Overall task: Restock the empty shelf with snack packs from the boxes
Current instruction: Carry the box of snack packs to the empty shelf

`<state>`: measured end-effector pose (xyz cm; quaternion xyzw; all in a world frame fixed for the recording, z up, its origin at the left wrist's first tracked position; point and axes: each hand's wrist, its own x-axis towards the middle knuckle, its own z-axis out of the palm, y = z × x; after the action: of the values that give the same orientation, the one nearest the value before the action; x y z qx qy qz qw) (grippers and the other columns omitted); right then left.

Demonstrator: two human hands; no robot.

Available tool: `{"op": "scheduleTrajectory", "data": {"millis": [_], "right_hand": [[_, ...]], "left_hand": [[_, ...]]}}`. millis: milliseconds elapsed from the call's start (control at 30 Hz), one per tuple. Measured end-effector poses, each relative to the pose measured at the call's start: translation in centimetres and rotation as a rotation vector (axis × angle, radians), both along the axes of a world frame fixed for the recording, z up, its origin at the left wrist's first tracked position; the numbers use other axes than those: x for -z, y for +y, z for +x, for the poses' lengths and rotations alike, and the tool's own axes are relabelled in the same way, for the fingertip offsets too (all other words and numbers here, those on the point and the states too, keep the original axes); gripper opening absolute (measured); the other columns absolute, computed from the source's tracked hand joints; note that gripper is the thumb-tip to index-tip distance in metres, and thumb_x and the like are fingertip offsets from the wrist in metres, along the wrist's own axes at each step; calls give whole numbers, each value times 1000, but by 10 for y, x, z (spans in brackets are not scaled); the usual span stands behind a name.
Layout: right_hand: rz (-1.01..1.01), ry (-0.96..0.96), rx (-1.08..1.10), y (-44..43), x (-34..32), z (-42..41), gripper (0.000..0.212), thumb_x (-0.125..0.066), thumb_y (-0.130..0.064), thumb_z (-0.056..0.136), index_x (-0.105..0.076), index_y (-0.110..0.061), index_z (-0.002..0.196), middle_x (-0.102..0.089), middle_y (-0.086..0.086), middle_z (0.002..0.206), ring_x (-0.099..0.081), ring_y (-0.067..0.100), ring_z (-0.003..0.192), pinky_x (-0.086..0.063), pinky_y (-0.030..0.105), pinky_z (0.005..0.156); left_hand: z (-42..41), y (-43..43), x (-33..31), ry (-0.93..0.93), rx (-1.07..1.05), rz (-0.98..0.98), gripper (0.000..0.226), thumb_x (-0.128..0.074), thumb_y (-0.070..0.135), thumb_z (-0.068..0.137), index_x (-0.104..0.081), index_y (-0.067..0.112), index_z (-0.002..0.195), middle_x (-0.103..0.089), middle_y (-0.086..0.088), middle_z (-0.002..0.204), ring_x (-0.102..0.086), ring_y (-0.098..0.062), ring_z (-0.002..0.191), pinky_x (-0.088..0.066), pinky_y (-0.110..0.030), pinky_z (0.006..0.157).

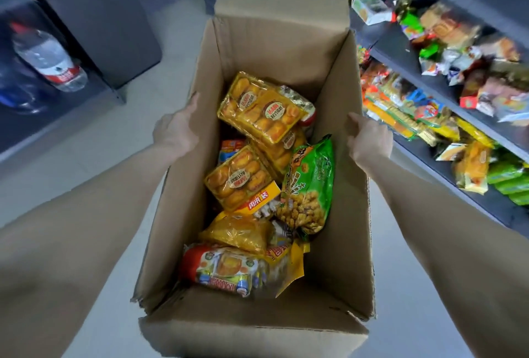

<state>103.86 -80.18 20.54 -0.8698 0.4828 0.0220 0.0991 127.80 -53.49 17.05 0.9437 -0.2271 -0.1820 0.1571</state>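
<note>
While my left hand (pixel 175 129) and right hand (pixel 369 140) touched the box (pixel 337 94) walls, snack packs (pixel 259 113) inside, fingers hidden, grip unclear.

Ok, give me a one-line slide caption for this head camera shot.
Left hand and right hand hold the sides of an open cardboard box of snack packs beside a stocked shelf.

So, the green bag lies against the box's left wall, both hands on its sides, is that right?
No, the head view shows the green bag against the right wall of the box; left hand and right hand are on its sides.
</note>
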Motion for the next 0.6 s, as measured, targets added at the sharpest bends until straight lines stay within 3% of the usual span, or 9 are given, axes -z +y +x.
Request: {"op": "scheduleTrajectory", "data": {"millis": [200, 300, 400, 600], "right_hand": [[74, -19, -57, -102, 7, 181, 62, -59, -8, 89, -50, -37, 143, -65, 19, 120, -60, 41, 112, -50, 43, 92], [78, -13, -115, -145, 9, 268, 62, -61, -12, 88, -50, -39, 142, -64, 21, 123, -59, 41, 114, -49, 42, 95], [90, -11, -176, -180, 7, 359, 60, -63, -16, 88, -50, -37, 142, -63, 20, 124, -59, 41, 114, -48, 41, 95], [52, 34, -245, -240, 22, 520, 60, -63, -16, 89, -49, -39, 143, -63, 18, 123, -59, 40, 112, -50, 41, 89]], "left_hand": [[154, -75, -2, -27, -58, 4, 107, -47, -13, 76, -7, 49, 154, -61, -17, 128, -61, -40, 99, -52, -38, 74], [227, -102, -3, -30, -108, -2, 103, -48, -12, 79, -9, 46, 155, -61, -19, 128, -61, -39, 104, -54, -43, 88], [301, -126, 1, -44, -137, 35, 101, -50, -6, 81, -6, 44, 156, -65, -19, 120, -61, -40, 102, -52, -43, 90], [446, -171, 31, 5, -208, 29, 104, -52, -4, 80, -2, 51, 153, -68, -18, 108, -64, -37, 85, -57, -47, 84]]}}
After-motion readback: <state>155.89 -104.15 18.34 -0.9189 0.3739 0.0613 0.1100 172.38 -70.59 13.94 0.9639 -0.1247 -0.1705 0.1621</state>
